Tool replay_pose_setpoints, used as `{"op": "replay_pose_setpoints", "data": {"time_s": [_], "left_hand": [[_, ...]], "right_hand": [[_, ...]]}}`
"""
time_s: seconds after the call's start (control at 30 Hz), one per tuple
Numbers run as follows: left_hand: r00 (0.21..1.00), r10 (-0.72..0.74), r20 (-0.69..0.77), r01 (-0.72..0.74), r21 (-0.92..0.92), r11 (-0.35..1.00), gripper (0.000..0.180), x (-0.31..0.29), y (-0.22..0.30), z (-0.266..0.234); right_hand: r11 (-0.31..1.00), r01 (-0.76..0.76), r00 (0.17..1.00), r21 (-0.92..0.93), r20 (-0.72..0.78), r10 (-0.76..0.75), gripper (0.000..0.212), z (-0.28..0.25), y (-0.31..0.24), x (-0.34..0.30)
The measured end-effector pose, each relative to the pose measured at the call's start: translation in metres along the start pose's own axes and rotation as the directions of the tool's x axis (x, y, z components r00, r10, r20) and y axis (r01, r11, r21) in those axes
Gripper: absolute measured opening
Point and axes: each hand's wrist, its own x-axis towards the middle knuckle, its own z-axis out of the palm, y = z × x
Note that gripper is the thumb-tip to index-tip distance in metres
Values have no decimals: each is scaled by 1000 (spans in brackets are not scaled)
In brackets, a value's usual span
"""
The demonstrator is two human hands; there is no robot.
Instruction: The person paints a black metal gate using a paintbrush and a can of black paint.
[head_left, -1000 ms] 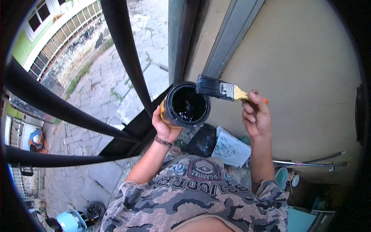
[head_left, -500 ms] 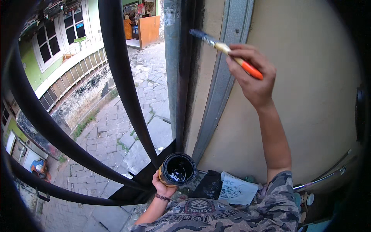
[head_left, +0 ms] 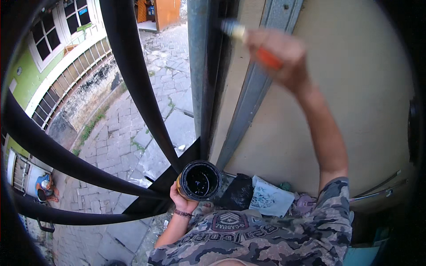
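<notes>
My left hand (head_left: 183, 203), a beaded bracelet at its wrist, grips the side of an open paint can (head_left: 216, 186). The can is low in the view, with glossy black paint inside and a paint-smeared rim. Raised at upper right, my right hand (head_left: 284, 55) is closed around a paintbrush (head_left: 269, 58) with an orange and cream handle. Motion smears the hand and brush. The dark bristles point left, over the black upright post (head_left: 216, 84); whether they touch it I cannot tell.
Thick black gate bars (head_left: 135, 75) curve along the left. A grey metal channel (head_left: 248, 102) runs up the beige wall (head_left: 346, 84). By the wall's foot lie a black plastic bag (head_left: 236, 191) and a stained white sheet (head_left: 270, 197). Outside, a person (head_left: 44, 186) crouches on the paved lane.
My right hand and the brush have moved up and a little left, closer to the post. The view has shifted slightly; my left hand still holds the can.
</notes>
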Motion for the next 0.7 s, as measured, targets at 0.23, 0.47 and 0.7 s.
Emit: {"op": "replay_pose_setpoints", "data": {"time_s": [0.23, 0.47, 0.7], "left_hand": [[999, -18, -33, 16, -45, 999, 53, 0, -1, 2], [997, -35, -72, 32, -45, 998, 56, 1, 2, 2], [999, -41, -12, 40, -58, 997, 61, 2, -6, -23]], "right_hand": [[982, 111, 993, -152, 47, -105, 15, 24, -17, -14], [993, -12, 969, 119, 247, -18, 4, 31, -27, -19], [917, 177, 984, -357, 54, -169, 12, 2, -9, 34]]}}
